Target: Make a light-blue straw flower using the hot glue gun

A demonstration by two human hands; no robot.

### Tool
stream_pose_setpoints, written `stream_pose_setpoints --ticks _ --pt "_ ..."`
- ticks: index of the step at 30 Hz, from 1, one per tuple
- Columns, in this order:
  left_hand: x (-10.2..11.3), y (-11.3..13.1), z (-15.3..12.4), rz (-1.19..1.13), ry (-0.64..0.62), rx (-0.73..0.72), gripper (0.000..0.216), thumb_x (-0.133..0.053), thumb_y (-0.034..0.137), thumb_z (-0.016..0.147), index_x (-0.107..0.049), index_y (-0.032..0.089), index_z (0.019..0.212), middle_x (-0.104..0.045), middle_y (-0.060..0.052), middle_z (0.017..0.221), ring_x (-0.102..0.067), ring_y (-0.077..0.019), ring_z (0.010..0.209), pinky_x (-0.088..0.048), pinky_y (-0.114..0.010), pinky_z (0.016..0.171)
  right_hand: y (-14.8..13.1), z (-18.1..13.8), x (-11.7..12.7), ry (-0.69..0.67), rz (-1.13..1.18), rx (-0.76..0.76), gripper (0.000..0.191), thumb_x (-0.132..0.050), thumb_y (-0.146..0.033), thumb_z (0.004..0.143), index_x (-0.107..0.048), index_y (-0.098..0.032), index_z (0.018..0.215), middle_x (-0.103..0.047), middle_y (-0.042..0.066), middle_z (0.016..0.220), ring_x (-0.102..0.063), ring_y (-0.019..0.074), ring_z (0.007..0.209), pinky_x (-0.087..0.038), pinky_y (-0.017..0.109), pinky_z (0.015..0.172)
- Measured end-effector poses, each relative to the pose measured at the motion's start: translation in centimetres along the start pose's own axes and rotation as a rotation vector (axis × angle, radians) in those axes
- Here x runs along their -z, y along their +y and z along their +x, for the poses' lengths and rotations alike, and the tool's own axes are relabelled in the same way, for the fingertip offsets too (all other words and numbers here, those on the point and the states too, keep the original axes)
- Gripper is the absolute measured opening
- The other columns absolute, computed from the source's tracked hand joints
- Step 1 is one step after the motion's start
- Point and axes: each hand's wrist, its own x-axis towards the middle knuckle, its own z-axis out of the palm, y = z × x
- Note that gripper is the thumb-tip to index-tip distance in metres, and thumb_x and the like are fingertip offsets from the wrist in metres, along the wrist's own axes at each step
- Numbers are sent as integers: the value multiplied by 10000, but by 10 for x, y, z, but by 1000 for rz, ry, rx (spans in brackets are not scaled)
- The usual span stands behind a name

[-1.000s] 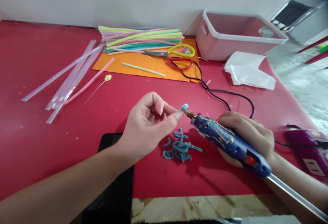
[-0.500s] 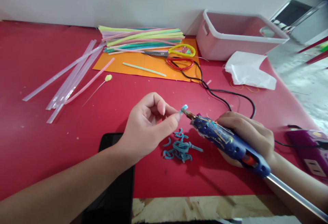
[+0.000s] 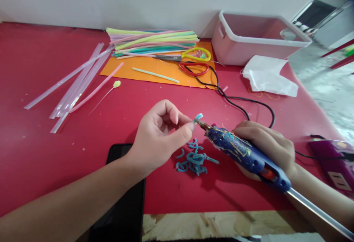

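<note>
My left hand (image 3: 159,135) pinches a small curled blue straw piece (image 3: 198,117) between thumb and fingertip, above the red table (image 3: 41,146). My right hand (image 3: 265,144) grips a blue glue gun (image 3: 243,153), smeared with dried glue. Its metal nozzle touches the blue piece. A clear glue stick (image 3: 318,212) sticks out of the gun's back. Just below the two hands lies a small pile of curled blue straw pieces (image 3: 193,159).
Clear glue sticks (image 3: 74,83) lie at the left, with a yellow-tipped pin (image 3: 110,89). Coloured straws (image 3: 155,41), scissors (image 3: 185,55) and orange paper (image 3: 149,68) are at the back. A pink tub (image 3: 257,37), white tissue (image 3: 267,76), black cord (image 3: 240,103), purple power strip (image 3: 334,161) and black phone (image 3: 124,201) are nearby.
The glue gun's nozzle has edged slightly left against the blue piece. Both hands have otherwise stayed in place.
</note>
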Motion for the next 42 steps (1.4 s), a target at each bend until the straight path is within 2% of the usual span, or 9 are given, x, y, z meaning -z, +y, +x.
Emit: stream_pose_setpoints --ticks 14,27,33,42 --pt "-1 1 -1 -7 -17 7 334 -682 -2 800 -427 190 704 -663 75 652 -524 -16 530 -435 -125 517 -1 1 -1 29 -13 -19 242 -608 -114 803 -552 -187 1027 -619 36 767 -609 156 639 -505 280 563" --pt "0 1 -2 119 2 -23 330 -718 70 779 -426 209 714 -636 59 662 -543 -56 546 -449 -189 531 0 2 1 39 -31 -4 215 -614 -118 814 -569 -180 1015 -623 27 760 -618 153 631 -501 272 566" --pt "1 1 -2 136 6 -35 341 -738 69 751 -432 212 708 -648 52 676 -560 -66 569 -460 -190 545 2 -3 1 41 2 27 165 -590 -172 872 -585 -160 1036 -614 40 785 -636 169 680 -520 294 603" --pt "1 0 -2 118 -14 -32 336 -714 69 790 -418 213 720 -659 55 684 -568 -58 553 -455 -184 530 1 -2 1 50 -33 -12 194 -584 -91 837 -577 -166 1017 -620 39 789 -608 147 659 -503 277 596"
